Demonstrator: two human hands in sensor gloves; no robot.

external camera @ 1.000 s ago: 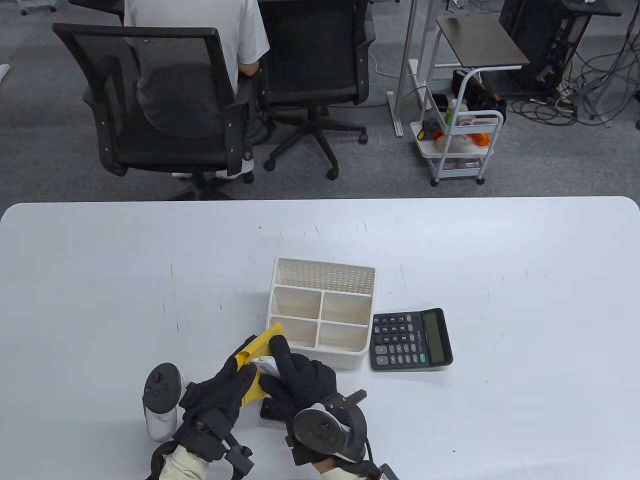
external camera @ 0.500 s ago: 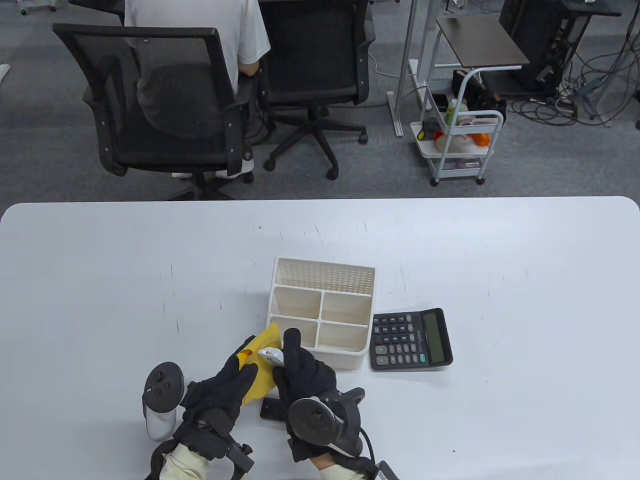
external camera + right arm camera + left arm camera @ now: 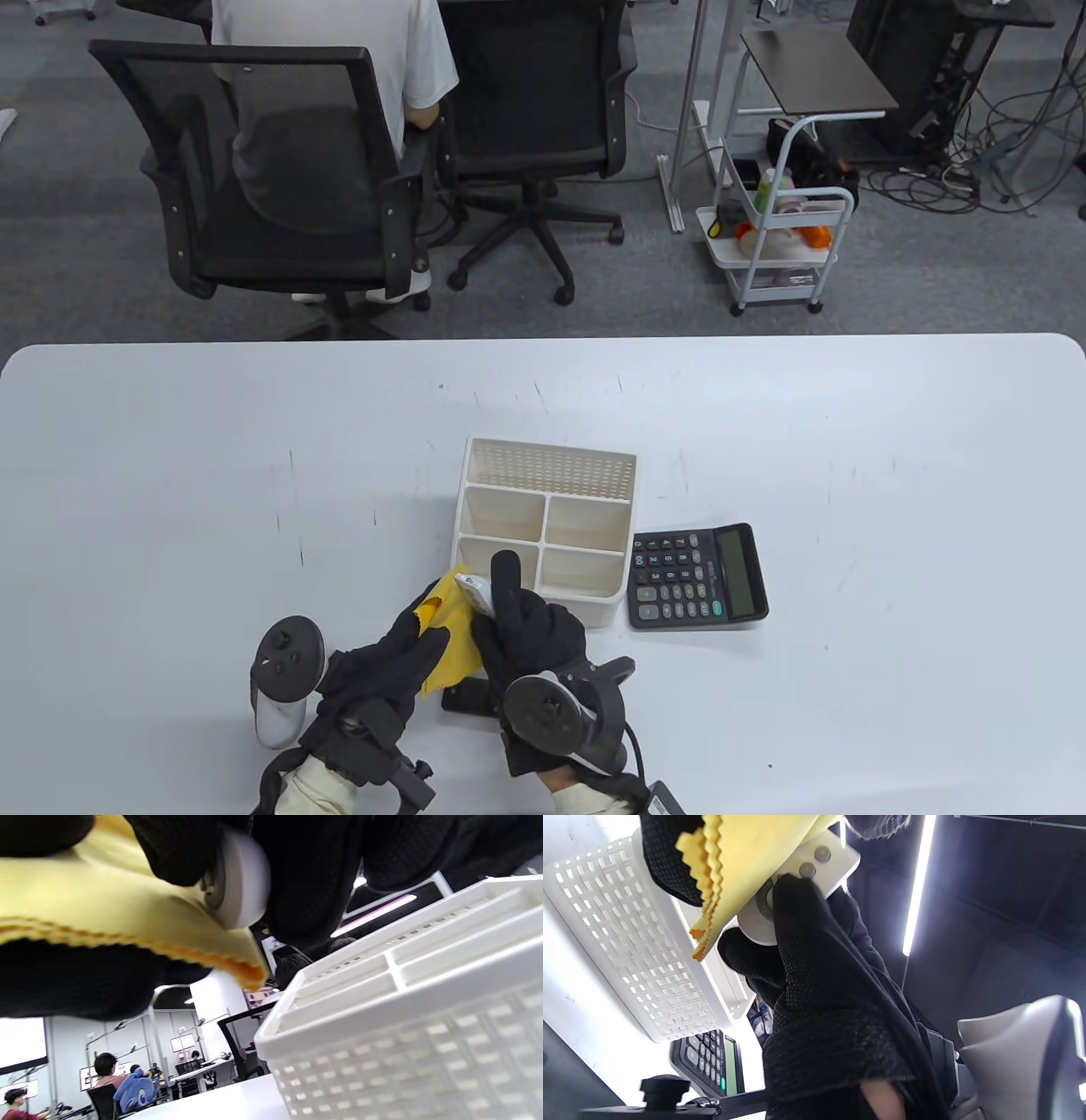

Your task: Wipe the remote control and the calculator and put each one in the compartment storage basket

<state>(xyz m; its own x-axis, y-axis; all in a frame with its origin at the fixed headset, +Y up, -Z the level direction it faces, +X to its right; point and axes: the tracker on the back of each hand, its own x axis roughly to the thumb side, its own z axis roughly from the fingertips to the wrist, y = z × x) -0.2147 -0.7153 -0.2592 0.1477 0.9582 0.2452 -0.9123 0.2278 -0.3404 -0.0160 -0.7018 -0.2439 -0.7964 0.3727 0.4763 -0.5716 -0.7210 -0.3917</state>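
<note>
The right hand [image 3: 530,632] pinches the light, stiff, likely slippery remote control [image 3: 475,592] by its sides, while the left hand [image 3: 386,671] grips the soft cloth [image 3: 450,632] at nine o'clock.

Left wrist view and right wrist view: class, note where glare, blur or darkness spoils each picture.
Left wrist view: a bright ceiling strip light glares against a dark ceiling; right wrist view: the white plastic compartment basket and the yellow cloth are close and blurred.
</note>
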